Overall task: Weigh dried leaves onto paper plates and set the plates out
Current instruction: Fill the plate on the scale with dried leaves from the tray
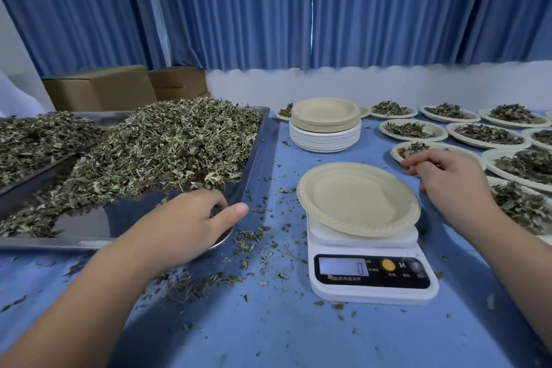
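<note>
1. Blue worktop (283, 337): empty plate (358, 199) on the zeroed scale (372, 275), centre frame, ready for loading.
2. Left hand (185, 224) curls into the tray (252, 158) corner for dried leaves (167, 140); grasp unclear.
3. Right hand (451, 185) hovers right, relaxed, empty.

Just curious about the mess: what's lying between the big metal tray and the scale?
Between the tray and the scale, the head view shows only blue tabletop scattered with loose leaf crumbs.
</note>
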Demonstrator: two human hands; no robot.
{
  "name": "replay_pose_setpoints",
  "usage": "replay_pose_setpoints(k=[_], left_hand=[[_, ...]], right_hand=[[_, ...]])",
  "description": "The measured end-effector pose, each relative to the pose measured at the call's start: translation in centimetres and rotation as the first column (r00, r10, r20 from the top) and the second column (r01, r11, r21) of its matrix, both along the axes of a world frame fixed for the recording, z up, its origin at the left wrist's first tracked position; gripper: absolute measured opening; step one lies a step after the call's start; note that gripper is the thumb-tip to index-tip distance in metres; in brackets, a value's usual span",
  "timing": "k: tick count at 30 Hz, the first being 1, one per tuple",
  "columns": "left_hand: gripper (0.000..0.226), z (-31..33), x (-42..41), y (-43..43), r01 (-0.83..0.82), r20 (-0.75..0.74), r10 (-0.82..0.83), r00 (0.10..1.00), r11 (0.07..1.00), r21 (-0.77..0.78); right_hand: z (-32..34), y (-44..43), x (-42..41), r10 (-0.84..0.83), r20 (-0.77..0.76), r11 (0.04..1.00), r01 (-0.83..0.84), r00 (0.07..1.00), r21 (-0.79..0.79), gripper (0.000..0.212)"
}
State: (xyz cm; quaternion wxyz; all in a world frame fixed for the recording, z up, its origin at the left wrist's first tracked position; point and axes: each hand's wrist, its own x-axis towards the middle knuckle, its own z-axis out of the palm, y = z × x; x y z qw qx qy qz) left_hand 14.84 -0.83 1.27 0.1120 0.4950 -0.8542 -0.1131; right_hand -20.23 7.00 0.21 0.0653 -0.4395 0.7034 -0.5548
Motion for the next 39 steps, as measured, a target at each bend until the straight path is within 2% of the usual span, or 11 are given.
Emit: replay_pose_setpoints(k=[3,4,7,12,18,24,29,33,36,39], left_hand=[[0.088,-0.3,-0.1,0.8,-0.016,0.086,0.019,0.996,0.999,-0.027],[0.086,-0.6,-0.2,1.2,-0.028,0.132,0.032,0.991,0.999,-0.035],[0.055,-1.4,-0.9,2.1,-0.017,0.263,0.056,0.963,0.989,-0.146],[0.057,-1.2,-1.1,2.2,-0.045,0.262,0.103,0.96,0.975,-0.219],[0.059,-1.0,-1.1,1.9,-0.093,0.154,0.134,0.979,0.964,-0.25],[0.046,-0.9,-0.3,0.6,-0.101,-0.069,0.093,0.993,0.987,-0.123],[0.04,-0.5,-0.1,0.1,-0.11,-0.215,0.094,0.972,0.992,-0.065],[0.038,1.3,0.1,0.3,-0.154,-0.369,0.128,0.921,0.987,-0.04],[0.037,3.7,-0.5,0.3,-0.164,-0.491,0.088,0.867,0.98,-0.113],[0.038,5.7,-3.6,0.6,-0.113,-0.542,-0.015,0.84,0.973,-0.201]], right_hand=[[-0.1,0.0,-0.2,-0.008,-0.011,1.0,0.008,1.0,-0.009,0.034],[-0.2,0.0,-0.2,-0.007,-0.011,1.0,0.007,1.0,-0.012,0.035],[-0.3,-0.2,-0.3,-0.014,-0.016,1.0,0.014,1.0,-0.01,0.035],[-0.5,-0.2,-0.3,-0.011,-0.01,1.0,0.011,1.0,-0.017,0.032],[-0.4,0.0,-0.2,-0.016,0.001,1.0,0.016,1.0,-0.021,0.035],[-0.3,0.1,-0.1,-0.02,0.003,1.0,0.02,1.0,-0.021,0.035],[-0.2,0.2,-0.3,-0.02,0.032,0.999,0.021,0.999,-0.032,0.032],[0.1,0.1,-0.2,-0.011,0.055,0.999,0.014,0.998,-0.043,0.03],[0.2,0.1,-0.1,0.003,0.069,0.998,0.001,0.998,-0.064,0.032],[0.2,0.0,0.0,0.022,0.076,0.998,-0.017,0.997,-0.065,0.034]])
